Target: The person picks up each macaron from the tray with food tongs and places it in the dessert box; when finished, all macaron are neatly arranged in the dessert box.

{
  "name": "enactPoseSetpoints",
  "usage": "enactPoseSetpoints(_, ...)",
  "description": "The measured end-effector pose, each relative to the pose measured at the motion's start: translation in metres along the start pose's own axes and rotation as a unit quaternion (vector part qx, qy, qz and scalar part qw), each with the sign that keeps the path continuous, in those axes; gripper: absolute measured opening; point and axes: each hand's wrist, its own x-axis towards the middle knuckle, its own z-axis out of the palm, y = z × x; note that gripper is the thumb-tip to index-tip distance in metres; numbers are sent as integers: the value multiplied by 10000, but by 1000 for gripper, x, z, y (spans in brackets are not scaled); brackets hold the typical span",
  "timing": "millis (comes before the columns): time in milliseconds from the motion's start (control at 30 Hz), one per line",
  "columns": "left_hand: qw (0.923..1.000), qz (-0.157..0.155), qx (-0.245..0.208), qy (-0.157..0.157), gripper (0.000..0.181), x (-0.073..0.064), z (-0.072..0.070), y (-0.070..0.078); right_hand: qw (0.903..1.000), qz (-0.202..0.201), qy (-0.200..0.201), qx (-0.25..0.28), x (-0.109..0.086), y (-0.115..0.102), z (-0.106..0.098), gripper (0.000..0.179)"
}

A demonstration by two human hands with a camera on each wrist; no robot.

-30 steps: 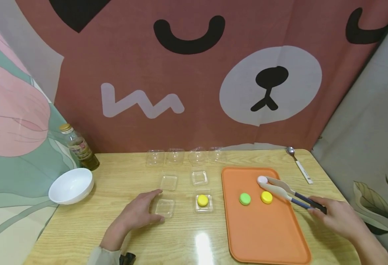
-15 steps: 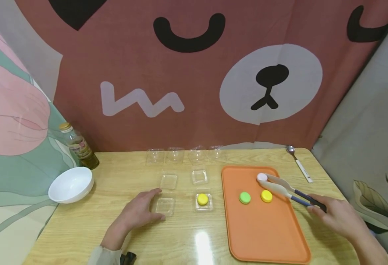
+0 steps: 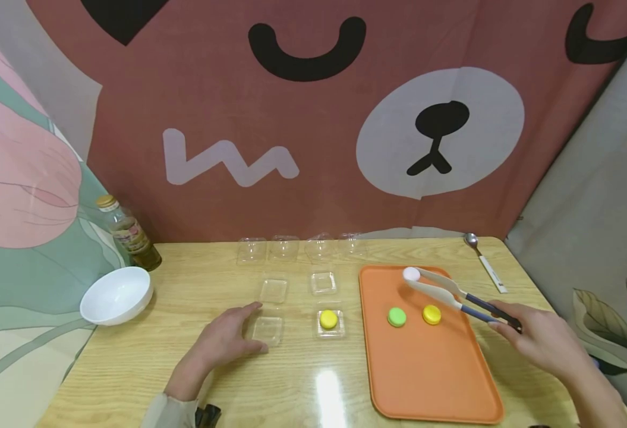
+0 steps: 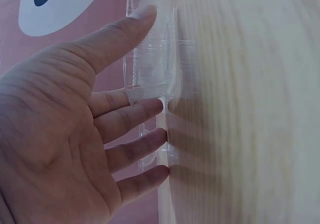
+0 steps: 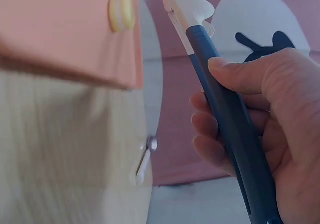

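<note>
One pale macaron (image 3: 412,274), pinched by the tongs (image 3: 437,293), has shifted toward the far edge of the orange tray (image 3: 431,374), seemingly now picked up. The right hand (image 3: 543,340) curls its fingers round the handles; the left hand (image 3: 226,339), fingers apart, frames a clear container (image 3: 268,330).

We find room across the near half of the orange tray (image 3: 433,374), a narrow gap between green disc (image 3: 397,317) and yellow disc (image 3: 432,315), and a raised left rim (image 3: 366,333) between tongs (image 3: 436,293) and clear containers (image 3: 324,283).

Head view forward-down over wooden table (image 3: 286,386), sideways wrist views close on hands (image 4: 70,129) (image 5: 292,116), all sharing backdrop (image 3: 318,119)
</note>
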Motion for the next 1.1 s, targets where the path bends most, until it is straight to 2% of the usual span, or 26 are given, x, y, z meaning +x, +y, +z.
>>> enactPoseSetpoints(333, 10000, -50, -46, -23, 91, 0, 1, 0, 9977, -473, 377, 318, 11, -28, -3, 35)
enactPoseSetpoints(533, 9999, -86, -144, -10, 89, -1, 1, -2, 9952, -771, 334, 507, 19, -48, -2, 38)
enactPoseSetpoints(733, 9999, -29, -154, 12, 88, 1, 3, -2, 9913, -1047, 222, 773, 25, -67, 3, 34)
enactPoseSetpoints(1100, 9999, 17, -98, 117, 86, -1, 1, -3, 9861, -1348, -241, 942, 48, -102, 11, 34)
